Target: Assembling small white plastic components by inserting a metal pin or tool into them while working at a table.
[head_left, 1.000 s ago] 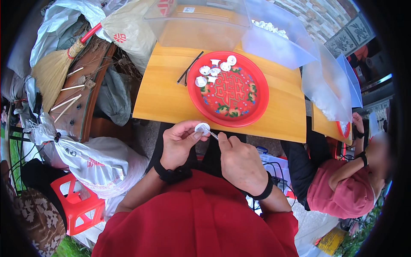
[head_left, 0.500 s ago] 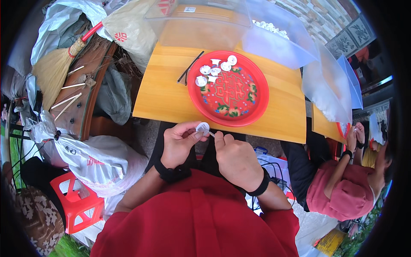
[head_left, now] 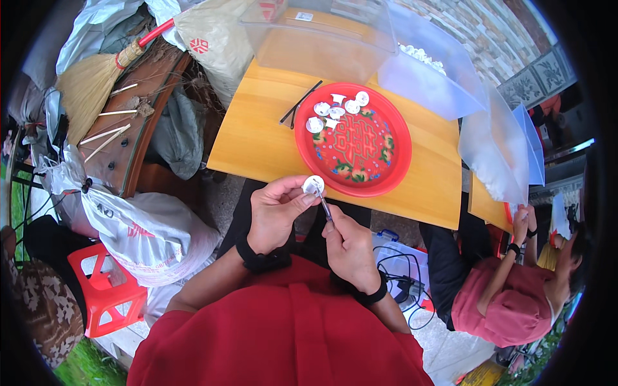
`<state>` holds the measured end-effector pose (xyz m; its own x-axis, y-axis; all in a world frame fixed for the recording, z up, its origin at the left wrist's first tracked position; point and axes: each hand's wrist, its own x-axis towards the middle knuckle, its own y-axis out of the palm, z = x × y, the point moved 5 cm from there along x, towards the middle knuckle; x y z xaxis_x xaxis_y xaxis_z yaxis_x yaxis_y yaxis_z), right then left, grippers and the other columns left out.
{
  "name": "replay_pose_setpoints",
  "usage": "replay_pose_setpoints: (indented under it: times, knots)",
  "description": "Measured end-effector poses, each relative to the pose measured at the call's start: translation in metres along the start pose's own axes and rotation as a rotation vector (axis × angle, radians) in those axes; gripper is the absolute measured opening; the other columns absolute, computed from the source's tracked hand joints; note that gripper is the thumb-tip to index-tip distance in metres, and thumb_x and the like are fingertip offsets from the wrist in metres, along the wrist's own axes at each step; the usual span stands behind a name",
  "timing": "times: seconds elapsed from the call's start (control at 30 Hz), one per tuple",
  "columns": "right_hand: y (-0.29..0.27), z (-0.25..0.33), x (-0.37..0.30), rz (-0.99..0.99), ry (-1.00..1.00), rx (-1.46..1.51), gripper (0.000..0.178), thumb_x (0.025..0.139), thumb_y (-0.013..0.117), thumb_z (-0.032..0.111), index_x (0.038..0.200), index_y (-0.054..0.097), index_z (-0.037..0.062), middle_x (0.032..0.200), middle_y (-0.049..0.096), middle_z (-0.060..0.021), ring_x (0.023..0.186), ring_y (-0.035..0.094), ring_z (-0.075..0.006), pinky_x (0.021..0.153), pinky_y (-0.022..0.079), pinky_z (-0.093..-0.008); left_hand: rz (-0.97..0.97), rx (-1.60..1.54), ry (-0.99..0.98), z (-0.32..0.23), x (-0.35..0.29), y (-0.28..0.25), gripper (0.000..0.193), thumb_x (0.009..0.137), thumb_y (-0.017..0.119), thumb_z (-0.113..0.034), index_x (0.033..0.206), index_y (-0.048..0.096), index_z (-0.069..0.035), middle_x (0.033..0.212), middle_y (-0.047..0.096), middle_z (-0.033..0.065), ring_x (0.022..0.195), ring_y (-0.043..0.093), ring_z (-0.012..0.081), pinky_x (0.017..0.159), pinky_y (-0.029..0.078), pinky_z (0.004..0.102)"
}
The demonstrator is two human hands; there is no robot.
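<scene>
My left hand (head_left: 278, 209) pinches a small round white plastic piece (head_left: 313, 184) between thumb and fingertips, just off the table's near edge. In my right hand (head_left: 351, 241) is a slim dark pen-like tool (head_left: 326, 209), its tip against the face of the white piece. Beyond my hands, a round red tray (head_left: 400, 164) with a floral pattern sits on the wooden table (head_left: 241, 145). Several similar white pieces (head_left: 335, 112) lie in its far left part.
Thin black sticks (head_left: 300, 103) lie left of the tray. Behind stand a clear plastic bin (head_left: 322, 55) and a translucent bin (head_left: 428, 87) with white pieces inside. White sacks (head_left: 151, 241) and a red stool (head_left: 106, 289) are at left. Another person (head_left: 508, 289) works at right.
My right hand has turned, so the tool now points up at the white piece and shows more of its length. The piece's round face has turned toward me. My view has shifted slightly.
</scene>
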<state>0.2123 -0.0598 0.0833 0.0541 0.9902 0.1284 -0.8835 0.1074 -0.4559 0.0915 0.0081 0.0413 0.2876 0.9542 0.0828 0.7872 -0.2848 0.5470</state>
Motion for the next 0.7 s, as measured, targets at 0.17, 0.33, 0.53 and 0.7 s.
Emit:
replay_pose_setpoints:
  times: [0.17,0.33,0.53,0.7]
  knots:
    - [0.005,0.002,-0.003,-0.016,-0.048,-0.087,0.037,0.080,0.047,-0.004,0.117,0.050,-0.0030,0.070,0.054,-0.0135,0.061,0.057,-0.0205,0.059,0.046,-0.0284,-0.012,-0.004,0.008,-0.001,-0.001,0.001,0.027,0.081,0.058,0.005,0.108,0.055,0.007,0.100,0.062,0.0177,0.092,0.063,0.0234,0.080,0.053,0.0320]
    - [0.009,0.008,-0.004,-0.042,-0.188,-0.253,0.037,0.076,0.051,-0.004,0.113,0.049,-0.0078,0.075,0.053,-0.0175,0.058,0.057,-0.0326,0.052,0.048,-0.0379,-0.033,0.013,0.028,-0.001,-0.004,-0.001,0.026,0.082,0.058,0.005,0.107,0.055,0.008,0.098,0.063,0.0181,0.091,0.063,0.0228,0.079,0.053,0.0315]
    - [0.006,0.022,-0.002,0.060,-0.231,-0.631,0.041,0.075,0.052,-0.002,0.115,0.047,-0.0096,0.070,0.051,-0.0150,0.056,0.056,-0.0292,0.049,0.047,-0.0370,-0.010,0.129,0.067,-0.003,-0.006,-0.004,0.026,0.081,0.058,0.008,0.107,0.056,0.006,0.097,0.062,0.0162,0.089,0.063,0.0214,0.078,0.053,0.0311]
    - [0.007,0.046,0.005,0.276,-0.418,-1.135,0.035,0.064,0.058,0.001,0.098,0.057,-0.0113,0.063,0.050,-0.0075,0.053,0.055,-0.0114,0.040,0.043,-0.0235,-0.024,0.244,0.065,0.000,-0.008,-0.002,0.026,0.078,0.059,0.011,0.103,0.060,0.003,0.091,0.062,0.0095,0.084,0.062,0.0149,0.075,0.052,0.0262]
